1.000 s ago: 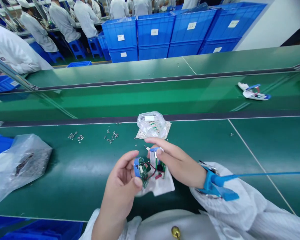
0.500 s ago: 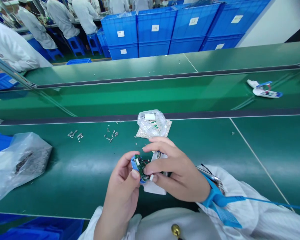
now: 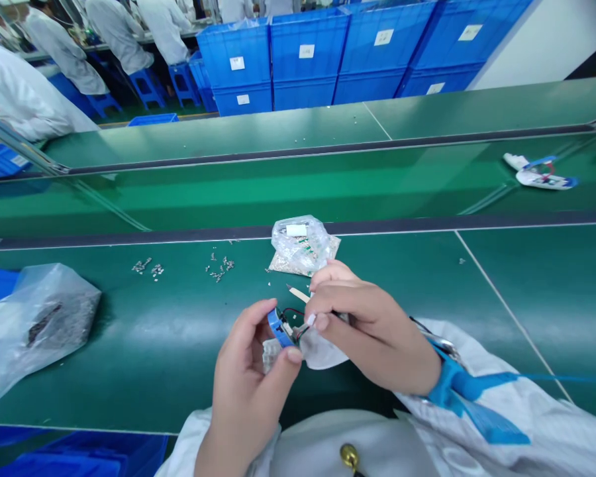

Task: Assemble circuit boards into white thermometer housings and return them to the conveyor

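My left hand (image 3: pixel 251 374) pinches a small blue-rimmed part with a green circuit board (image 3: pixel 281 328) between thumb and fingers, low in the middle of the view. My right hand (image 3: pixel 370 328) is closed over a white housing piece (image 3: pixel 322 351) beside it, its fingertips touching the red and black wires at the board. A blue wrist strap (image 3: pixel 454 384) with a blue cord sits on my right wrist. Both hands hover just above the green bench mat (image 3: pixel 153 338).
A small clear bag of parts (image 3: pixel 300 244) lies just beyond my hands. Several tiny metal pieces (image 3: pixel 221 267) are scattered to its left. A large clear bag (image 3: pixel 34 324) sits at the left. A white and blue unit (image 3: pixel 541 175) rides the conveyor. Blue crates (image 3: pixel 308 59) and seated workers fill the back.
My right hand has closed tighter over the white piece and its fingers moved to the wires. My left hand turned the blue part edge-on. The unit on the conveyor drifted right.
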Action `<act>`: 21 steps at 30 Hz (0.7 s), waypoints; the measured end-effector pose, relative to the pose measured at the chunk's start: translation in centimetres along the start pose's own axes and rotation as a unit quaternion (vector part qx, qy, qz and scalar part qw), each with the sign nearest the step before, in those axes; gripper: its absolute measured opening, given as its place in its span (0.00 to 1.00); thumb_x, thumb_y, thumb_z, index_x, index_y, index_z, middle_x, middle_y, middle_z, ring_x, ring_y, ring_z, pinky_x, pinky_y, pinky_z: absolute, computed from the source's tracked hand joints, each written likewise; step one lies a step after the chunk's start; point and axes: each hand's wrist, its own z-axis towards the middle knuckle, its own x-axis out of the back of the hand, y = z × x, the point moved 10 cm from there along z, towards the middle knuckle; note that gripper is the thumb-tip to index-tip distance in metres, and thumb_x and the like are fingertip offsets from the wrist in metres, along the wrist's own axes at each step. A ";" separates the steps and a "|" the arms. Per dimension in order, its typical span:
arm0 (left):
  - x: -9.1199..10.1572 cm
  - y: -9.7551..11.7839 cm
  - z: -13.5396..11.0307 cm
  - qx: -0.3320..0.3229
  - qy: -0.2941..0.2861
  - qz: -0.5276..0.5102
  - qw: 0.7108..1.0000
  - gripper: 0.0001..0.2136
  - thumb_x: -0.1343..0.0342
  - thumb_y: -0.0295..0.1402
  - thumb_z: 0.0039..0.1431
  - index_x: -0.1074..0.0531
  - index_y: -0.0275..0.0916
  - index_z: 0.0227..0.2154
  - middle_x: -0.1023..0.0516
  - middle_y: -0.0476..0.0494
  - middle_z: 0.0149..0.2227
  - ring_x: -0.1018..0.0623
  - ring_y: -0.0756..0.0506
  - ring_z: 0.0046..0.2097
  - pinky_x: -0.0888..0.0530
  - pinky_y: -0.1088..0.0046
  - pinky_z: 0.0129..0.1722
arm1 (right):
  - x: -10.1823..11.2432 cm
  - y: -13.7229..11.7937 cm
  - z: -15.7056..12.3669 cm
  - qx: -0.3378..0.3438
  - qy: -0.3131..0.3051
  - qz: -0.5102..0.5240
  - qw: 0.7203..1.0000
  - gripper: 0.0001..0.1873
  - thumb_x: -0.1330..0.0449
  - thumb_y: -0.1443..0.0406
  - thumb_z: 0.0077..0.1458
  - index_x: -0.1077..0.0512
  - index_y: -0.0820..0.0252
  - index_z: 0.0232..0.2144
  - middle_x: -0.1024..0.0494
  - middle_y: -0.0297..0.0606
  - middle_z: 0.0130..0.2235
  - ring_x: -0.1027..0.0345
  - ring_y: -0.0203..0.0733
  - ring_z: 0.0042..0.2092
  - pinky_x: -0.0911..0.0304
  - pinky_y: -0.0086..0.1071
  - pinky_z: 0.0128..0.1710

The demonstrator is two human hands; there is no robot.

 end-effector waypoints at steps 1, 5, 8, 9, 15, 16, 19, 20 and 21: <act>-0.2 0.3 -0.1 -0.007 -0.008 0.001 1.000 0.18 0.34 0.31 0.45 0.25 0.49 0.42 0.25 0.47 0.37 0.25 0.47 0.36 0.28 0.76 0.36 | -0.3 -0.3 0.2 0.009 -0.026 -0.004 1.000 0.12 0.47 0.69 0.56 0.33 0.58 0.21 0.32 0.31 0.20 0.40 0.36 0.30 0.44 0.35 0.40; -0.7 1.3 -0.4 -0.035 -0.033 -0.002 0.999 0.17 0.35 0.28 0.46 0.23 0.50 0.41 0.25 0.47 0.34 0.25 0.46 0.34 0.27 0.74 0.36 | -1.1 -1.0 0.6 0.032 -0.080 -0.027 0.996 0.12 0.47 0.72 0.52 0.33 0.60 0.18 0.36 0.28 0.18 0.46 0.32 0.26 0.48 0.32 0.35; -1.1 1.8 -0.6 -0.045 -0.063 0.009 0.997 0.19 0.37 0.27 0.47 0.24 0.52 0.43 0.25 0.47 0.33 0.25 0.46 0.33 0.27 0.74 0.34 | -1.3 -1.1 0.6 0.031 -0.095 -0.024 0.995 0.13 0.48 0.73 0.51 0.35 0.60 0.17 0.38 0.28 0.17 0.47 0.32 0.25 0.47 0.30 0.34; -1.2 1.9 -0.7 -0.047 -0.073 0.013 0.996 0.20 0.37 0.26 0.48 0.25 0.53 0.44 0.25 0.47 0.34 0.25 0.46 0.33 0.27 0.75 0.33 | -1.3 -1.2 0.6 0.031 -0.099 -0.020 0.994 0.13 0.49 0.73 0.51 0.36 0.60 0.17 0.38 0.28 0.17 0.47 0.32 0.25 0.47 0.30 0.33; -1.4 2.8 -0.6 -0.075 -0.097 0.047 0.991 0.21 0.38 0.26 0.50 0.26 0.55 0.46 0.26 0.48 0.34 0.25 0.48 0.33 0.29 0.79 0.29 | -1.5 -1.4 0.7 0.022 -0.121 -0.019 0.992 0.13 0.50 0.73 0.51 0.38 0.60 0.16 0.37 0.29 0.17 0.46 0.32 0.25 0.48 0.29 0.32; -1.5 2.9 -0.6 -0.084 -0.102 0.054 0.990 0.21 0.38 0.26 0.50 0.26 0.55 0.46 0.26 0.48 0.35 0.26 0.49 0.33 0.29 0.79 0.29 | -1.6 -1.4 0.7 0.019 -0.126 -0.017 0.992 0.13 0.50 0.73 0.50 0.38 0.60 0.16 0.37 0.28 0.17 0.46 0.32 0.24 0.48 0.29 0.32; -2.0 2.9 -0.7 -0.110 -0.133 0.076 0.982 0.21 0.40 0.28 0.53 0.30 0.54 0.49 0.28 0.49 0.35 0.26 0.50 0.33 0.29 0.79 0.29 | -2.0 -1.3 0.7 0.012 -0.147 -0.010 0.989 0.13 0.51 0.74 0.49 0.39 0.60 0.16 0.38 0.28 0.17 0.47 0.31 0.24 0.48 0.28 0.31; -2.1 2.8 -0.8 -0.115 -0.146 0.089 0.979 0.21 0.41 0.29 0.54 0.31 0.55 0.50 0.29 0.49 0.36 0.27 0.50 0.33 0.29 0.79 0.29 | -2.0 -1.3 0.7 0.011 -0.152 -0.011 0.988 0.12 0.51 0.74 0.48 0.39 0.61 0.16 0.38 0.28 0.17 0.48 0.31 0.24 0.48 0.28 0.31; -2.3 2.7 -0.8 -0.120 -0.156 0.104 0.975 0.21 0.42 0.30 0.55 0.33 0.57 0.51 0.30 0.50 0.37 0.27 0.50 0.33 0.30 0.79 0.29 | -2.1 -1.3 0.7 0.010 -0.155 -0.013 0.988 0.12 0.51 0.74 0.47 0.40 0.61 0.15 0.38 0.28 0.17 0.48 0.31 0.23 0.48 0.28 0.31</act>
